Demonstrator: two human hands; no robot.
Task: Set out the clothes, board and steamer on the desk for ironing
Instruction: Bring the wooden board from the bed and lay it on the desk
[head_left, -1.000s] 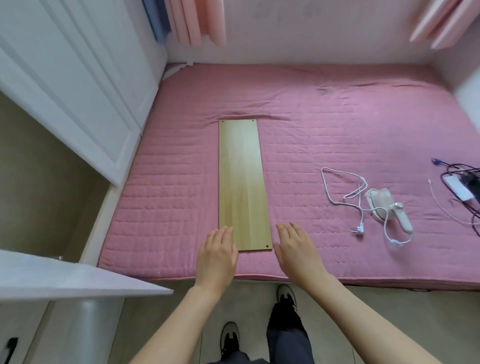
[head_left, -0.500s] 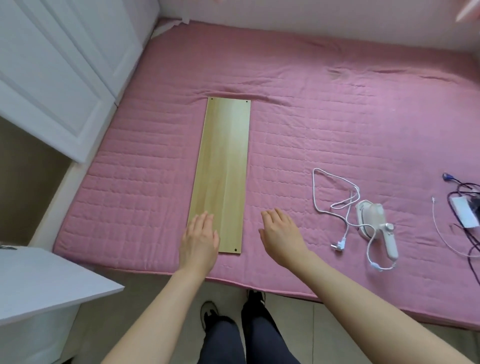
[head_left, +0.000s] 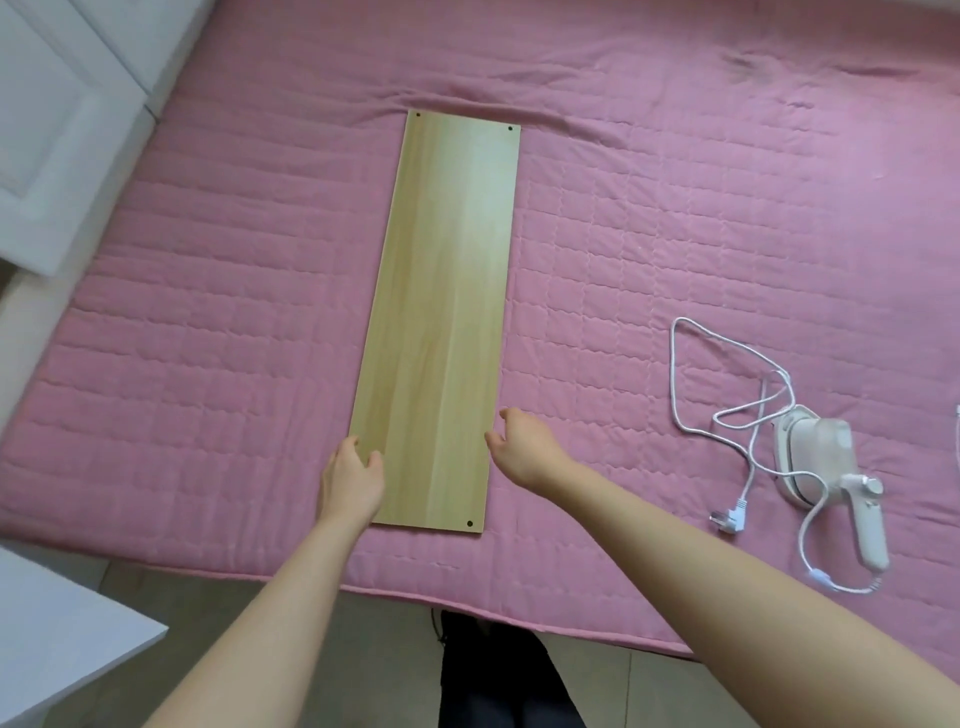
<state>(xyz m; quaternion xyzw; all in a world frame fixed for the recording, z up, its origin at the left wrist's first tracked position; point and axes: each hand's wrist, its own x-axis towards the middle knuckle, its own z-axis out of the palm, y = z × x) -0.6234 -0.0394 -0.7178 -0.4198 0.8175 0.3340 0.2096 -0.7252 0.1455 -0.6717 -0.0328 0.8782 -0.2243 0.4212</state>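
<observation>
A long pale wooden board (head_left: 447, 312) lies flat on the pink quilted mattress (head_left: 208, 338), its near end close to the mattress edge. My left hand (head_left: 350, 480) clasps the board's left long edge near that end, thumb on top. My right hand (head_left: 522, 444) curls its fingers against the right long edge, opposite the left hand. A white handheld steamer (head_left: 815, 457) lies on the mattress to the right, its white cord (head_left: 727, 400) looped beside it and the plug (head_left: 730, 519) loose. No clothes are in view.
A white desk corner (head_left: 62, 634) juts in at the lower left. White wardrobe doors (head_left: 57, 130) stand along the left of the mattress. Tiled floor (head_left: 363, 649) and my dark trousers (head_left: 493, 675) show below the mattress edge.
The view has dropped and come closer. Both hands moved from flat near the board's near end onto its two long edges, fingers now curled around them.
</observation>
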